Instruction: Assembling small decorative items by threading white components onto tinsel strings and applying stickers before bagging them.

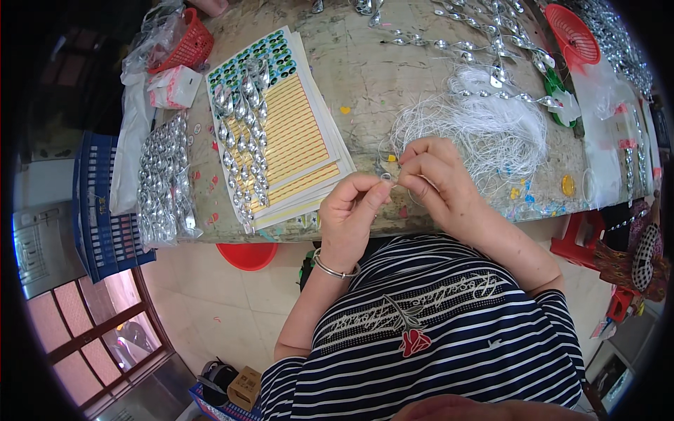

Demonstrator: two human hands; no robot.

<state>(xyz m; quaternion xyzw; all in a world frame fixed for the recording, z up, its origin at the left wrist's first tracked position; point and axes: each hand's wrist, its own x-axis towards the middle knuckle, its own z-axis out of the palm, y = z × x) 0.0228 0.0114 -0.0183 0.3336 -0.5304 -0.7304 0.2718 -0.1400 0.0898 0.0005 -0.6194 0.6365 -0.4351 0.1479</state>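
My left hand (347,214), with a silver bangle at the wrist, pinches thumb against forefinger near the table's front edge. My right hand (444,179) meets it there, its fingertips also closed together. Between the two sits something tiny, pale and silvery, too small to make out. A loose heap of white thread (484,133) lies just beyond my right hand. To the left, twisted silver spiral strips (242,140) rest on a stack of gold and green-blue sticker sheets (298,126). More silver spirals (484,45) lie spread across the far right.
Packed silver spirals (165,186) lie at the table's left edge, by a red basket (184,45). Another red basket (573,34) stands far right, near a green object (554,88) and plastic film (604,140). A red basin (247,256) and red stool (579,238) are below table height.
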